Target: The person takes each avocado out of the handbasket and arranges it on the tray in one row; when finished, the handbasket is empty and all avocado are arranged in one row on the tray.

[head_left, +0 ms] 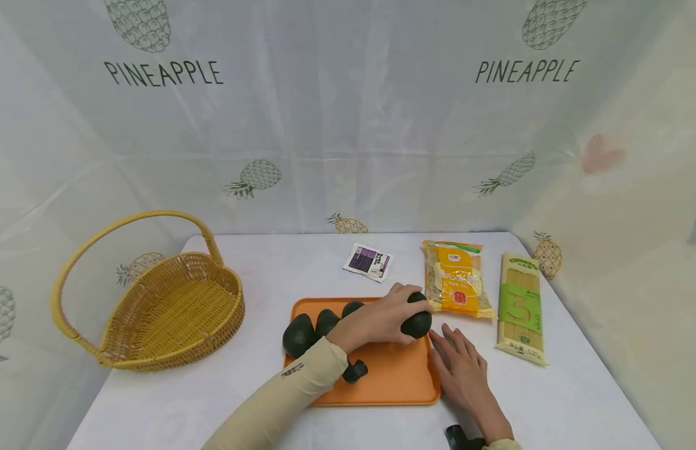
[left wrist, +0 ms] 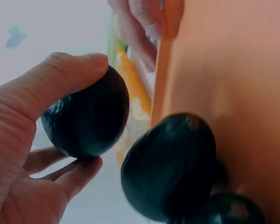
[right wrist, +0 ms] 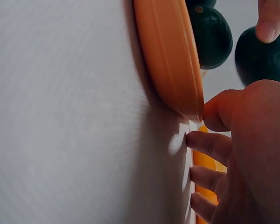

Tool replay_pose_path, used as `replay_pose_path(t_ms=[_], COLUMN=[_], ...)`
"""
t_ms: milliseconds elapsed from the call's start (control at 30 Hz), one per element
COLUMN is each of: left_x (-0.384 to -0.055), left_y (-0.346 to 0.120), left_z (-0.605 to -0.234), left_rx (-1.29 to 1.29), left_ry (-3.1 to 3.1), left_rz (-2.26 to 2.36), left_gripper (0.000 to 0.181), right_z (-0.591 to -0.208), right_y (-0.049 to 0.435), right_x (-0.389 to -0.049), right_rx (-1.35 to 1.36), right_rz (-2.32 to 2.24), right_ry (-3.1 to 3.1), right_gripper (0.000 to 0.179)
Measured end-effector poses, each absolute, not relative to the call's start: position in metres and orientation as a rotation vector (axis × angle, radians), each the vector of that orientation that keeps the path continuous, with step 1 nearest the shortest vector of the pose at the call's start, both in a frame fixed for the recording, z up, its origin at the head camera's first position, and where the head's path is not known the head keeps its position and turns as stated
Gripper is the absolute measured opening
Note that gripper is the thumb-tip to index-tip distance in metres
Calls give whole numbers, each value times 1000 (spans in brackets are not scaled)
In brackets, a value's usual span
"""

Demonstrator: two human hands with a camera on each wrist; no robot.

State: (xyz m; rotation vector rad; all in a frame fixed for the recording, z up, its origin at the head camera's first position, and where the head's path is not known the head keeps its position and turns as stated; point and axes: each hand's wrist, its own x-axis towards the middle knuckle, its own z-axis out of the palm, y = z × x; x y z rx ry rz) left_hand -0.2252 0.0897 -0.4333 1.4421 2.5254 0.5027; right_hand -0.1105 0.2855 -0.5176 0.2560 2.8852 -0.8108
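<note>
My left hand [head_left: 382,320] grips a dark green avocado [head_left: 418,323] above the right part of an orange tray [head_left: 390,378]. In the left wrist view, thumb and fingers curl round this avocado [left wrist: 91,119], with another avocado [left wrist: 170,168] close beside it. Three more avocados [head_left: 298,336] show at the tray's left and back in the head view, partly behind my left forearm. At the tray's right edge, my right hand [head_left: 463,372] rests on the table. Its thumb [right wrist: 219,109] touches the tray rim in the right wrist view, and its fingertips are down on the white surface.
A wicker basket [head_left: 230,312] with a tall handle stands at the left. Behind the tray lies a small white and purple packet [head_left: 368,262]. A yellow bag [head_left: 457,278] and a green-labelled noodle pack [head_left: 520,309] lie to the right. A pineapple-print curtain [head_left: 348,125] hangs behind.
</note>
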Motion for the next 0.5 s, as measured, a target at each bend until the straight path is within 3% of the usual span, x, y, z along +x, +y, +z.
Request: replay_pose_path(t_ms=[500], left_x=[-220], left_y=[120], left_z=[-457], left_rx=[1400], left_ry=[2648], left_rz=[153], left_gripper=[63], right_z=[-517], right_y=[286], right_x=[-109], right_rx=[241], right_rz=[-828], right_ry=[2895], right_gripper=[53])
